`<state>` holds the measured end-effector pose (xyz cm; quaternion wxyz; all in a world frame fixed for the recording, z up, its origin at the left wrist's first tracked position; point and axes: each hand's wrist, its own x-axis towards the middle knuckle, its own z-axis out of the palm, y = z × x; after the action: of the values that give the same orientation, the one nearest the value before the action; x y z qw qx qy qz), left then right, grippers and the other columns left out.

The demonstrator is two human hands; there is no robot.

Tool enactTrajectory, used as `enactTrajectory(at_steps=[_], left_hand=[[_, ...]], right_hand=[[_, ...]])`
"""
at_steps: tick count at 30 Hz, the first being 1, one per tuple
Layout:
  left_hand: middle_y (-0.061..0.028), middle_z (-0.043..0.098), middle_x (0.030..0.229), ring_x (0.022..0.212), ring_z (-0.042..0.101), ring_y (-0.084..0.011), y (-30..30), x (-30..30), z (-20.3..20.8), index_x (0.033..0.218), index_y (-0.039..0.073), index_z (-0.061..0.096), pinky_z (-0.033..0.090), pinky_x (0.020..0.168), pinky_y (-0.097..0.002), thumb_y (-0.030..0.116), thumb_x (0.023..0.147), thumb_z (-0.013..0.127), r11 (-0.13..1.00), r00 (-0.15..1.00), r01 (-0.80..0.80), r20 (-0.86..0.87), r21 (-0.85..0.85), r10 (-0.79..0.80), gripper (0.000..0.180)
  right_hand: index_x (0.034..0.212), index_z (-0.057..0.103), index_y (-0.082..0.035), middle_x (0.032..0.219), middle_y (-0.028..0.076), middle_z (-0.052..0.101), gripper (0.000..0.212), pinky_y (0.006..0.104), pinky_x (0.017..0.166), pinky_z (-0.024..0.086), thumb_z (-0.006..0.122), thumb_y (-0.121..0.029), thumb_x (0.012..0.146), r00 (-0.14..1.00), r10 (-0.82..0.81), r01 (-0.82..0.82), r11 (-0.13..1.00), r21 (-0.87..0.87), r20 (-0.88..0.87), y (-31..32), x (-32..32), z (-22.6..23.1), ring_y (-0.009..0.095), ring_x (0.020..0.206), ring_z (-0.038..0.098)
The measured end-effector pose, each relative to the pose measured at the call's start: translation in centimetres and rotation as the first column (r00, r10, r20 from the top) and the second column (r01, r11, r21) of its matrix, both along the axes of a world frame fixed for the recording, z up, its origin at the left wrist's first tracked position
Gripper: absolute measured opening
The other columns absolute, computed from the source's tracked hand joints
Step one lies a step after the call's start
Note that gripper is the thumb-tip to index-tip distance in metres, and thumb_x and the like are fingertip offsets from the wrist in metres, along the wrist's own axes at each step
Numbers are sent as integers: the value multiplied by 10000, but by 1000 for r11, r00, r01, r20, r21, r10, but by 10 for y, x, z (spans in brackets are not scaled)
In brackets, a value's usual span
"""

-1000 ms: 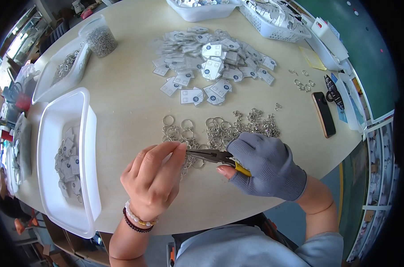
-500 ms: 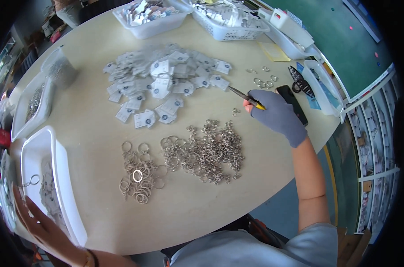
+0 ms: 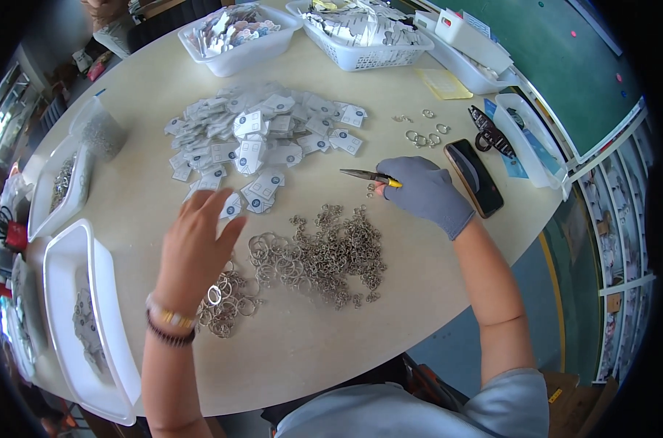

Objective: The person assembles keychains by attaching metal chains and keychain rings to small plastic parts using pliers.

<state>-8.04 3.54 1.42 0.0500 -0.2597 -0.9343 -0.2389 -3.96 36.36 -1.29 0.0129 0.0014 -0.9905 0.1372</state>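
Observation:
My bare left hand (image 3: 198, 244) hovers over the near left edge of a heap of white square tags (image 3: 295, 125), its fingers stretched forward and the thumb apart. Nothing shows in it. Just beneath its wrist lies a pile of split key rings (image 3: 233, 305), partly covered by the hand. My right hand (image 3: 426, 191), in a grey glove, is closed around pliers (image 3: 362, 174) with yellow on the handle; their dark jaws point left over the table. Small rings (image 3: 371, 191) lie beside its fingertips. A mound of short metal chains (image 3: 342, 252) sits between my hands.
At the left stand a long white tray (image 3: 101, 281) with finished-looking tags inside, a smaller tray (image 3: 36, 219) of metal parts and a clear tub (image 3: 101, 128). Filled baskets (image 3: 353, 60) line the back. A phone (image 3: 474, 179) and loose rings (image 3: 417, 138) lie at right.
My left hand has come from the white tray at the left, where a ring with a chain was at its fingers, to the tags. My right hand has shifted left and nearer with the pliers.

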Motion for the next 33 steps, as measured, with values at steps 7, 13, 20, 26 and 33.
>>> enactTrajectory(at_steps=[7, 13, 20, 26, 33], left_hand=[[-137, 614, 959, 836, 597, -299, 38, -48, -35, 1020, 22, 611, 463, 759, -390, 386, 784, 746, 963, 983, -128, -162, -236, 91, 454], [-102, 606, 891, 802, 598, -271, 35, -44, -44, 921, 29, 538, 450, 729, -387, 301, 806, 734, 998, 998, -62, 15, 34, 61, 355], [-73, 609, 905, 749, 588, -176, 26, 23, -3, 1061, 2, 484, 487, 685, -311, 16, 902, 549, 712, 601, -220, 667, 667, -440, 173], [-98, 662, 936, 797, 622, -164, 4, 63, 10, 1233, -62, 427, 506, 729, -296, -138, 805, 374, 726, 453, 52, 631, 686, -630, 438], [-73, 650, 881, 773, 627, -132, -15, 75, -4, 1088, -35, 579, 507, 691, -264, -84, 840, 506, 690, 448, -6, 618, 724, -645, 263]], right_hand=[[996, 635, -124, 940, 96, 651, 249, 438, 766, 494, 640, -318, 841, 993, 1, -3, 1000, 15, 119, -14, -2, 18, 307, 924, 626], [903, 603, -21, 769, 102, 623, 206, 323, 679, 466, 663, -211, 850, 999, 20, -2, 937, -349, 49, -14, 6, 17, 202, 709, 601], [832, 591, -34, 742, -26, 574, 141, 225, 651, 411, 690, -132, 851, 937, 332, -55, 444, -895, 107, -63, 28, 49, 41, 707, 487], [847, 596, -41, 729, -21, 582, 128, 230, 623, 413, 698, -118, 852, 846, 504, -108, 485, -868, 176, -86, 37, 56, 41, 681, 491], [869, 592, -35, 732, 3, 597, 155, 250, 610, 429, 715, -124, 842, 764, 621, -216, 502, -838, 175, -102, 42, 52, 66, 661, 503]])
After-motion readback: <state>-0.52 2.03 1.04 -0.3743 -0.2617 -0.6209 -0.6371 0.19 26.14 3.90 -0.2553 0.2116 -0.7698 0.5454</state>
